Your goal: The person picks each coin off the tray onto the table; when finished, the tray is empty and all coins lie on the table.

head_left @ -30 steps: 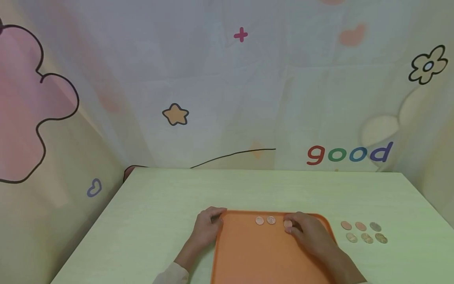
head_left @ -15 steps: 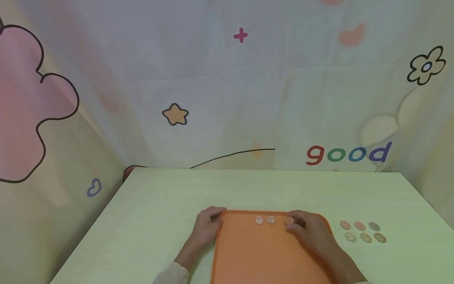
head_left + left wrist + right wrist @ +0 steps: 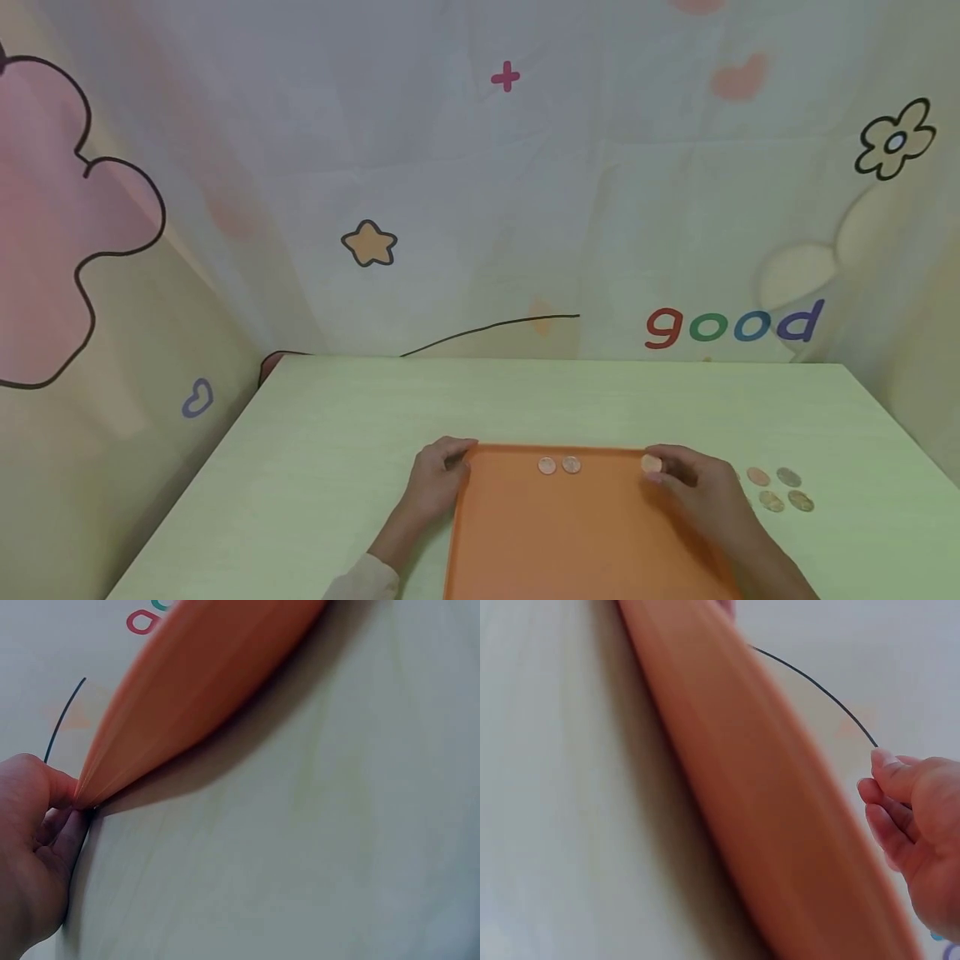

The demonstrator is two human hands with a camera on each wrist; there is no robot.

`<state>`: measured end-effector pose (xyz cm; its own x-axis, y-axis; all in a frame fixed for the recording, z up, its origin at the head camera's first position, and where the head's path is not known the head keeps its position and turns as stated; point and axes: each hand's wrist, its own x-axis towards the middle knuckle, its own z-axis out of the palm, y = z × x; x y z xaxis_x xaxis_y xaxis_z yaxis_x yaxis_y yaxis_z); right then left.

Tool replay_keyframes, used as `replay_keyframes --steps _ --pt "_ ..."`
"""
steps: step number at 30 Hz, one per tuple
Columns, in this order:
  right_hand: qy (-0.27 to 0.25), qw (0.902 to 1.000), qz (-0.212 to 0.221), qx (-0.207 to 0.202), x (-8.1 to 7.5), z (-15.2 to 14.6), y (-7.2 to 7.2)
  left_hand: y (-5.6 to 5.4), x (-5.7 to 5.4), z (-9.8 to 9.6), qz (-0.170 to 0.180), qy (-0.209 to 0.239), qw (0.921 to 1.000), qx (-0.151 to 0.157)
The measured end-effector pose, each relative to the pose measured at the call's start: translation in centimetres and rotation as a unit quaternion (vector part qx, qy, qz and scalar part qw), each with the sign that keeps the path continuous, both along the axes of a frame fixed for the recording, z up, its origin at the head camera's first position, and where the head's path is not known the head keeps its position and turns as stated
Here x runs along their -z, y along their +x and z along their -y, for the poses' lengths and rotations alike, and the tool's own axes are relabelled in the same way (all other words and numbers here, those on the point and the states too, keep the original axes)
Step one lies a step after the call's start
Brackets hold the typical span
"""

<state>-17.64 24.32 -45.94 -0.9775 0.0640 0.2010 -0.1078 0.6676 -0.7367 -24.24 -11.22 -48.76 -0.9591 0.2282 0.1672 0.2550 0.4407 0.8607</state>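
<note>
An orange tray [image 3: 555, 533] lies on the pale table. My left hand [image 3: 438, 475] holds the tray's far left corner, its fingertips at the rim; the left wrist view shows the same left hand [image 3: 34, 840] gripping that corner. Over the tray's far right part my right hand [image 3: 708, 492] pinches a coin [image 3: 651, 464] between thumb and fingers. Two coins lie side by side near the far rim, a left one [image 3: 547, 466] and a right one [image 3: 572, 465]. In the right wrist view my right hand [image 3: 919, 817] shows curled fingers; the coin is not visible there.
Right of the tray, several coins lie in two rows on the table, among them a copper-coloured coin [image 3: 758, 476] and a grey coin [image 3: 788, 477]. My right hand partly covers the leftmost ones. A printed cloth [image 3: 450, 167] hangs behind the table [image 3: 360, 408].
My right hand has moved rightward along the tray's far side with the coin in its fingers. The left hand stays at the corner, and the two coins on the tray lie as before.
</note>
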Motion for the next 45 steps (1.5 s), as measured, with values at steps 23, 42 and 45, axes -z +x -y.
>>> replay_keyframes --steps 23,42,45 --pt "0.131 0.9909 -0.003 0.032 2.1 -10.1 4.4 -0.1 0.2 -0.1 -0.008 0.002 1.0 0.001" --pt "0.1 0.9936 0.053 -0.006 2.6 -10.6 5.1 0.3 -0.2 0.0 -0.009 0.009 0.9999 0.008" --pt "0.095 0.994 0.054 -0.009 2.5 -10.7 5.1 0.3 -0.2 0.0 -0.012 0.007 0.9999 0.007"
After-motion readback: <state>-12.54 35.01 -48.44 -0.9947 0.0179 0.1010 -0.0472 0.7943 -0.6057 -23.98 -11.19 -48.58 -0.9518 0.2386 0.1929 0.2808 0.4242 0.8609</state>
